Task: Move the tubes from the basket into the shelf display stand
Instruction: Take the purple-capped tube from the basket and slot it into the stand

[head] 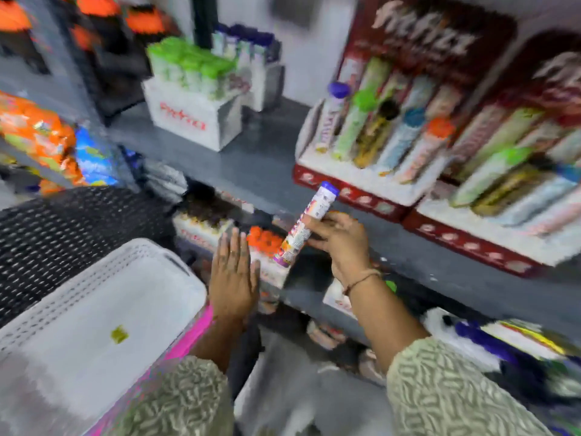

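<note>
My right hand point(338, 239) grips a white tube with a purple cap point(306, 223), tilted with the cap up and to the right, in front of the grey shelf edge. My left hand point(232, 278) is flat with fingers spread, holding nothing, just right of the white basket point(103, 297) at lower left. The red and white display stand point(374, 187) sits on the shelf at upper right, with tubes with purple, green, black, blue and orange caps lying in its slots. The frame is blurred.
A second red display stand point(490, 243) with tubes stands to the right. A white box of green-capped tubes point(191, 99) sits further back on the shelf. Orange-capped tubes point(264, 239) fill a box on the lower shelf. A black woven basket point(63, 228) is at left.
</note>
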